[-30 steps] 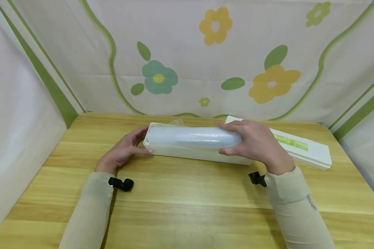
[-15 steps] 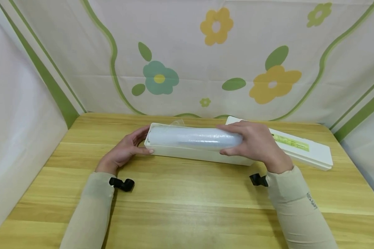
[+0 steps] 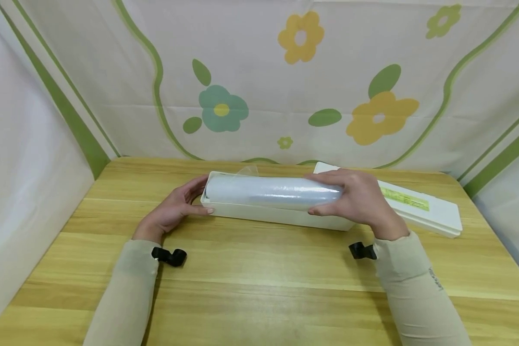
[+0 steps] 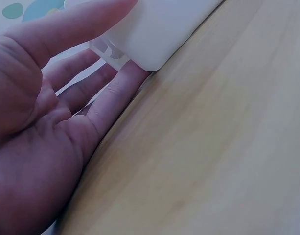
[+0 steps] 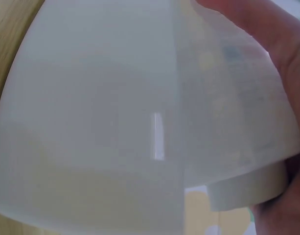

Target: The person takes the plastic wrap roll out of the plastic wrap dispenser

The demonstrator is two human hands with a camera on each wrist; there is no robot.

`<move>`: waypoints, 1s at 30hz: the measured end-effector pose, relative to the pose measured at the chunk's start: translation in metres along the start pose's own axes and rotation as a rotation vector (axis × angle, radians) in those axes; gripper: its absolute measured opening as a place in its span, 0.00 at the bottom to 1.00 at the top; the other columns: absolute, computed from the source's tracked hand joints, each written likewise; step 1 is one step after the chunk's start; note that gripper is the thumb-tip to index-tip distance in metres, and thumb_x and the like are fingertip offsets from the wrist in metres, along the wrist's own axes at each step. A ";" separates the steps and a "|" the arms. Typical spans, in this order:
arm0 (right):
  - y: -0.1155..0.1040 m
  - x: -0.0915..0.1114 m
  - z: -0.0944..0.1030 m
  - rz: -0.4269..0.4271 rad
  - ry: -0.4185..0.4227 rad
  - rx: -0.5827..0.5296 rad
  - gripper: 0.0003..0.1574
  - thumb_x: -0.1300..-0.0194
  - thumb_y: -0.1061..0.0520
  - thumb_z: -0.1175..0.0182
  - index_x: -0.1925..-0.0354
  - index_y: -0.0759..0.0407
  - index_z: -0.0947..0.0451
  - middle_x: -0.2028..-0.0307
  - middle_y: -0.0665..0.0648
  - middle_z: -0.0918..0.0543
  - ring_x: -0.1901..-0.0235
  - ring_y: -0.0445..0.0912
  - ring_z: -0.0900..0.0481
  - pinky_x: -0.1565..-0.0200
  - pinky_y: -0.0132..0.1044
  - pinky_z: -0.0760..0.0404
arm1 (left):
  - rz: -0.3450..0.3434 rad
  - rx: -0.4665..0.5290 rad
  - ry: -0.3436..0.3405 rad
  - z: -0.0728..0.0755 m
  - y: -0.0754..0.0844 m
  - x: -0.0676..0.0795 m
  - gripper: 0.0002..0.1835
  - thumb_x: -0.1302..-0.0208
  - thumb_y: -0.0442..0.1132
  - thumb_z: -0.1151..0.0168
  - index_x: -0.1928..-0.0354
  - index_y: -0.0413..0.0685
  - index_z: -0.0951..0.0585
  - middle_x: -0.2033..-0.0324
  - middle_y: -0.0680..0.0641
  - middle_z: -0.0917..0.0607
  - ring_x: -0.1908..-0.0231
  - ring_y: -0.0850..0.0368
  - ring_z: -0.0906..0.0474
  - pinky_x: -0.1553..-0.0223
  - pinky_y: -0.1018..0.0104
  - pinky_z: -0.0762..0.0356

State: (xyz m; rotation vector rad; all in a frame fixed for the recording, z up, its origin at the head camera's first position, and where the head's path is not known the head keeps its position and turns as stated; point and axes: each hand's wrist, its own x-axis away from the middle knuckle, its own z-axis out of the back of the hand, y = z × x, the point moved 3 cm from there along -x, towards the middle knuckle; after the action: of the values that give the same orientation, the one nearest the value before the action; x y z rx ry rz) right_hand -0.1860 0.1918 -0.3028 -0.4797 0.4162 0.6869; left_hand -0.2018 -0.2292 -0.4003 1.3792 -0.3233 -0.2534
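A roll of cling film (image 3: 272,191) lies slanted in a long white box (image 3: 281,217); its right end is raised above the rim while its left end sits inside. My right hand (image 3: 350,197) grips that raised end, thumb in front and fingers behind. In the right wrist view, a pale core (image 5: 247,190) sticks out of the film roll (image 5: 233,103) beside the box wall (image 5: 91,127). My left hand (image 3: 173,206) holds the box's left end, thumb on the front wall. The left wrist view shows fingers reaching round the box's end (image 4: 154,29).
Behind my right hand lies a long white lid-like piece (image 3: 441,216) with a yellow-green label (image 3: 404,198). A clear film flap (image 3: 248,170) stands up at the box's back edge. The wooden table (image 3: 259,288) meets a flowered cloth (image 3: 259,72) at the back.
My right hand and the cling film roll have shifted slightly to the right. My left hand and the box have stayed in nearly the same place.
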 end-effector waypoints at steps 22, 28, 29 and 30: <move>-0.005 0.011 0.022 -0.126 0.058 -0.301 0.47 0.66 0.58 0.06 0.43 0.41 0.09 0.50 0.49 0.06 0.60 0.34 0.15 0.61 0.23 0.19 | 0.012 0.002 0.012 -0.001 -0.001 -0.002 0.51 0.39 0.30 0.22 0.16 0.56 0.35 0.21 0.49 0.30 0.19 0.49 0.41 0.17 0.46 0.49; -0.006 0.023 0.027 -0.042 0.065 -0.264 0.47 0.70 0.59 0.06 0.45 0.46 0.08 0.54 0.49 0.05 0.60 0.33 0.15 0.62 0.23 0.20 | 0.006 -0.011 -0.001 0.001 -0.001 -0.002 0.51 0.38 0.30 0.22 0.16 0.56 0.37 0.19 0.49 0.33 0.18 0.49 0.42 0.23 0.65 0.40; -0.006 0.025 0.028 -0.037 0.064 -0.256 0.47 0.70 0.59 0.06 0.45 0.46 0.08 0.54 0.49 0.05 0.60 0.33 0.15 0.62 0.22 0.20 | 0.008 -0.015 -0.001 0.001 -0.002 -0.001 0.51 0.38 0.30 0.23 0.15 0.56 0.38 0.18 0.48 0.34 0.18 0.48 0.42 0.25 0.68 0.38; -0.006 0.028 0.028 -0.032 0.064 -0.247 0.48 0.71 0.58 0.06 0.45 0.46 0.08 0.53 0.49 0.05 0.59 0.32 0.15 0.61 0.22 0.21 | 0.010 -0.021 -0.002 0.001 -0.002 -0.001 0.52 0.37 0.30 0.23 0.15 0.55 0.39 0.17 0.47 0.35 0.18 0.47 0.42 0.26 0.69 0.38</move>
State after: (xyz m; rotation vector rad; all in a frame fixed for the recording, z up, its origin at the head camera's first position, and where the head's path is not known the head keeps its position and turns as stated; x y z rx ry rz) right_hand -0.1565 0.2170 -0.2922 -0.7426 0.3850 0.6967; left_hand -0.2033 -0.2302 -0.4022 1.3568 -0.3280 -0.2491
